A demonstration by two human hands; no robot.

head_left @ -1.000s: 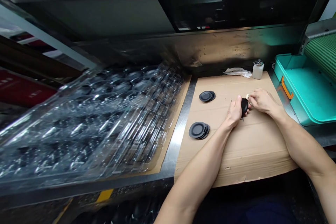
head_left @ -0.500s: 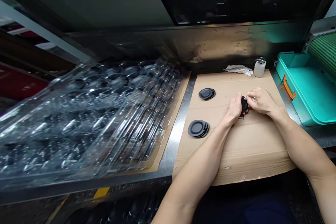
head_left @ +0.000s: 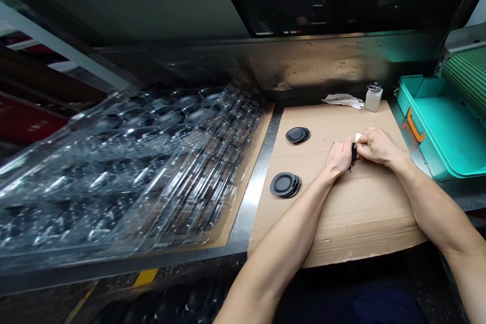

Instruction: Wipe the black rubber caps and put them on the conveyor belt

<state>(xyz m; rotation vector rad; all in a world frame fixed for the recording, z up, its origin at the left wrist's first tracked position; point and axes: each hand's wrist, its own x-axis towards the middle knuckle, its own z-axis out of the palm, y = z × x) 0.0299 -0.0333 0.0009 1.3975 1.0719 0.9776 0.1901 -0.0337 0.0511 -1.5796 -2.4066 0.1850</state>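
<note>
My left hand (head_left: pixel 340 156) is closed around a small black part (head_left: pixel 354 153) above the cardboard sheet (head_left: pixel 364 202). Just right of it, my right hand (head_left: pixel 374 146) pinches a small white piece (head_left: pixel 358 136) against the upper edge of the black part. Fingers hide much of both items. To the left on the cardboard lie two small stacks of round black discs, an upper stack (head_left: pixel 297 135) and a lower stack (head_left: pixel 284 185).
Stacked clear plastic trays (head_left: pixel 152 172) fill the left side. Behind my hands are a white glove (head_left: pixel 343 100) and a bottle with a metal top (head_left: pixel 373 97). A teal bin (head_left: pixel 455 131) with an orange handle stands at right.
The black part has turned more edge-on in my left hand. The white piece between my right fingers now shows more clearly. The view has shifted slightly.
</note>
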